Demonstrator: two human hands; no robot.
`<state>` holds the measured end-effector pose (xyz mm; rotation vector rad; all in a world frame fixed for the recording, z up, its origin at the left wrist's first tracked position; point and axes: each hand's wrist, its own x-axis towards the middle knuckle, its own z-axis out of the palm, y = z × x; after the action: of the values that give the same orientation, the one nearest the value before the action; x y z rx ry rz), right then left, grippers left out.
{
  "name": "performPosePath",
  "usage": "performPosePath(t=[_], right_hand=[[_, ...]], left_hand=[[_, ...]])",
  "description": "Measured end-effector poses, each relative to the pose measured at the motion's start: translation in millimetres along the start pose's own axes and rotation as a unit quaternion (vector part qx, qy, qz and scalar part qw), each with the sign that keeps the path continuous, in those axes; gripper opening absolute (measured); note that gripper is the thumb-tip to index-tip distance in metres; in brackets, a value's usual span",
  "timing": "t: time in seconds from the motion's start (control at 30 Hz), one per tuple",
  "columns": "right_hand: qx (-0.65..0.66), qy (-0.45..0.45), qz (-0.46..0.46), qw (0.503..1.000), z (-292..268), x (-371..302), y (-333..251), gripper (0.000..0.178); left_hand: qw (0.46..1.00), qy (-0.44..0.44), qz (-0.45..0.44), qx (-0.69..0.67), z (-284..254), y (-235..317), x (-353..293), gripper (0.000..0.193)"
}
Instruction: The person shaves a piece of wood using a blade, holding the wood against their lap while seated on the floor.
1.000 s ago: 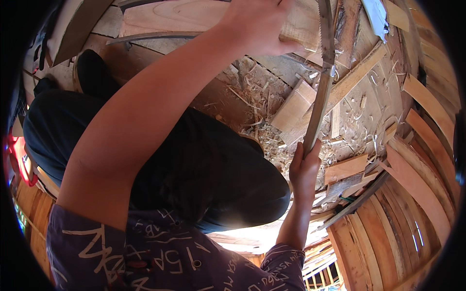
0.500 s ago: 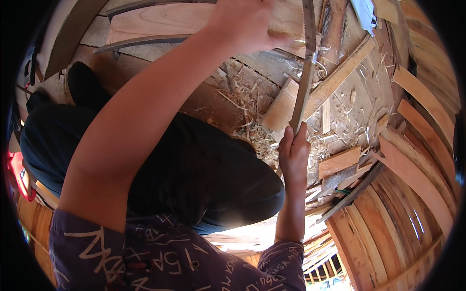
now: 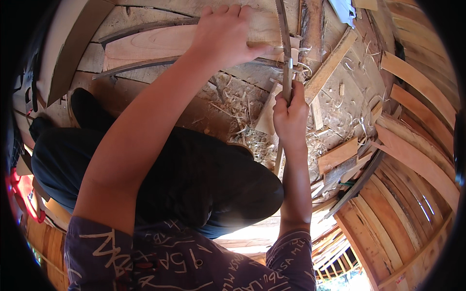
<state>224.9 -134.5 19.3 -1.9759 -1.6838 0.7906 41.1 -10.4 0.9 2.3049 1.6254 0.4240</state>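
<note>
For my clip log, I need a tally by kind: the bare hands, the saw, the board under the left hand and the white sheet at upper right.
Bare hands: 2 (left hand, right hand)
Wooden-handled saw: 1
Wooden board: 1
White sheet: 1
Total: 5

– Where's the board point(image 3: 145, 46)?
– Under the left hand point(image 3: 225, 36), left of the handsaw point(image 3: 287, 68) in the right hand point(image 3: 291, 114); whether board and handsaw touch, I can't quite tell.
– The shavings point(image 3: 262, 148)?
– On the floor point(image 3: 359, 80), between board and right knee point(image 3: 259, 194).
– And right of the handsaw?
– A batten point(image 3: 332, 64), then planks point(image 3: 420, 77) farther right.
</note>
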Motion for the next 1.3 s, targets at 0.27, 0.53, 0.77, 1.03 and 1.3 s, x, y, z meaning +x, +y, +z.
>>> performPosePath(t=[0.27, 0.53, 0.77, 1.03, 1.3], right_hand=[[-0.066, 0.015, 0.0, 0.998, 7.1, 15.5, -4.0, 0.015], [-0.075, 0.063, -0.046, 0.994, 8.3, 19.4, -5.0, 0.015], [-0.065, 0.07, -0.06, 0.994, 10.8, 23.4, -7.3, 0.016], [-0.07, 0.051, -0.043, 0.995, 12.9, 23.1, -10.1, 0.018], [-0.093, 0.04, -0.037, 0.994, 11.1, 22.9, -12.1, 0.018]], left_hand=[[0.998, 0.054, 0.021, 0.035, 23.5, -10.8, -3.8, 0.075], [0.996, 0.074, 0.024, 0.03, 24.0, -12.0, -3.4, 0.077], [0.998, 0.048, 0.015, 0.045, 15.2, -5.2, -1.6, 0.077], [0.998, 0.036, 0.017, 0.05, 12.4, -4.8, -1.7, 0.077], [1.0, -0.016, -0.019, 0.01, -1.1, 2.9, 0.8, 0.073]])
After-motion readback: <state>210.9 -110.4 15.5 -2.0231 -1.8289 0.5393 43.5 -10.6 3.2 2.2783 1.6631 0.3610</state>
